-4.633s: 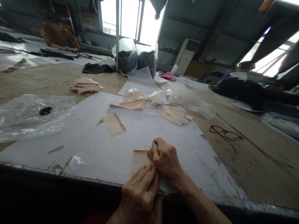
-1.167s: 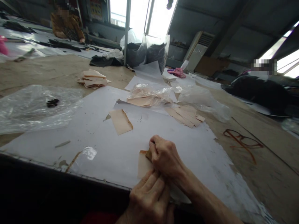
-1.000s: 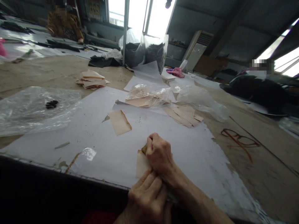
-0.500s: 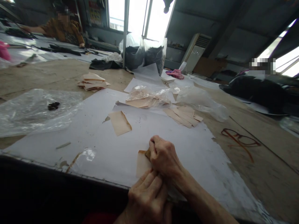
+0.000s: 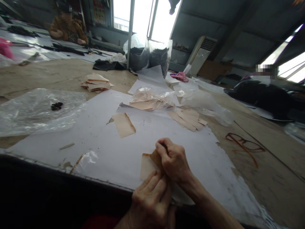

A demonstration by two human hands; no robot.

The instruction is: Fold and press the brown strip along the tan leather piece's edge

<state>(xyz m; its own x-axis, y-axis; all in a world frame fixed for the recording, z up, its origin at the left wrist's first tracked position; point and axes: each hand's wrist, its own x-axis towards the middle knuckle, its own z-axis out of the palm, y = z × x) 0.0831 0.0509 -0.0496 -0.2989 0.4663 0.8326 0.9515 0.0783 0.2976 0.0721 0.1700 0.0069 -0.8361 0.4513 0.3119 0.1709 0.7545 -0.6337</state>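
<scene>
A pale beige piece with a brown strip along its top edge lies on the white sheet near the table's front edge. The fingers of my left hand press together on its lower part. My right hand is closed on a brown flap, lifted at the piece's right side; its far end is hidden by my hands. A second beige piece with a brown edge lies further back. Loose beige pieces are fanned out behind my right hand.
Beige pieces lie under a clear plastic bag; another stack is at the back left. Dark bits rest on plastic film. Eyeglasses lie at right. A person sits far left, another far right.
My right hand has moved slightly right, and more of the brown flap shows. My left hand stays almost in place. The far-left person's outstretched arm has drawn in.
</scene>
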